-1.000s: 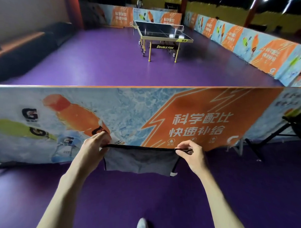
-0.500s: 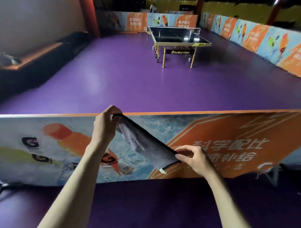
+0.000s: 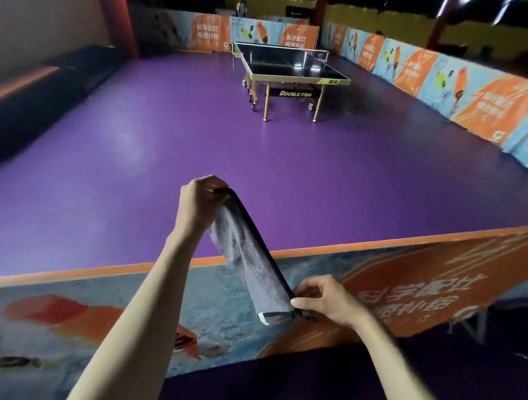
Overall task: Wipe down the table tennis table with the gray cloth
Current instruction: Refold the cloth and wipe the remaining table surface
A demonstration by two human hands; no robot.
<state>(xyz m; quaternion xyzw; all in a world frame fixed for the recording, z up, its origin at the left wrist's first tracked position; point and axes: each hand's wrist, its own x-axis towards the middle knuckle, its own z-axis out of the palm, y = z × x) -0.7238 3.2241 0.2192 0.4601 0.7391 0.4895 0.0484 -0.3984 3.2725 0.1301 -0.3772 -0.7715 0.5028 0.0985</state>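
Compared with a second earlier, the gray cloth point(image 3: 253, 260), then stretched level, now slants steeply. The right hand point(image 3: 323, 301) pinches its lower corner before the printed barrier point(image 3: 409, 284); the left hand point(image 3: 198, 205) grips the upper corner, raised higher. Far across the purple floor point(image 3: 165, 149) stands the desk point(image 3: 288, 65), well apart from the cloth.

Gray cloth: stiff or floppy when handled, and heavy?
Probably floppy: the gray cloth hangs slack between the left hand and right hand. Likely light, since fingertip pinches hold it. Its nubby surface suggests it grips rather than slips.
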